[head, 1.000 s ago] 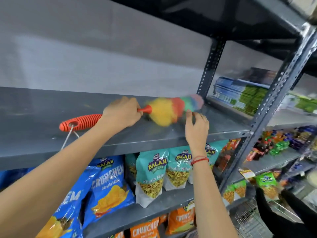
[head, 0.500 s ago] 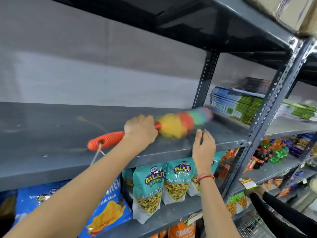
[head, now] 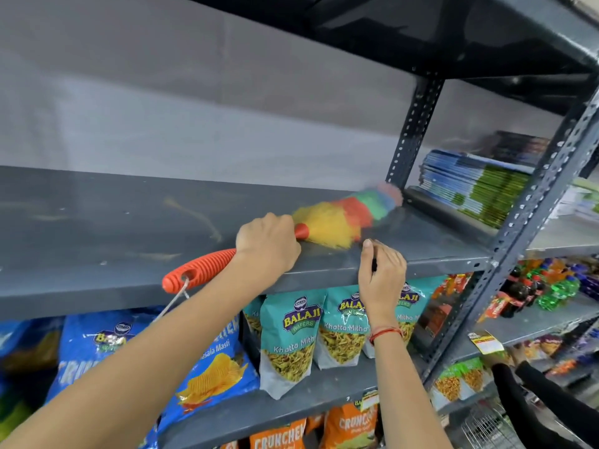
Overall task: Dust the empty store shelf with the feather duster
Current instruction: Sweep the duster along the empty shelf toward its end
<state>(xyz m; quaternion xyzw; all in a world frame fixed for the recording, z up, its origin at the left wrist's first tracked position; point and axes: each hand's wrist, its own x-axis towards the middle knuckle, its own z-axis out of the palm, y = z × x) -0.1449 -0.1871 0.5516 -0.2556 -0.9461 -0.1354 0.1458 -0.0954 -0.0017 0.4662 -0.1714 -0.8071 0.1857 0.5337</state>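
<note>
The empty grey metal shelf (head: 97,228) runs across the view at chest height. My left hand (head: 267,243) grips the orange ribbed handle of the feather duster (head: 343,218). Its yellow, red, green and blue head lies on the shelf surface, and its tip reaches the rear right corner by the perforated upright. My right hand (head: 382,273) rests on the shelf's front edge just right of the duster head, fingers curled over the lip. A red thread is tied round that wrist.
Snack bags (head: 291,332) fill the shelf below. A perforated upright (head: 411,128) stands at the back right, and stacked booklets (head: 473,186) sit in the neighbouring bay. Bottles (head: 551,283) stand lower right. Another person's dark sleeve (head: 531,406) reaches in at the bottom right.
The duster has swept right and further back along the shelf, and its tip now reaches the rear upright. My right hand stayed on the front edge, with its fingers now curled.
</note>
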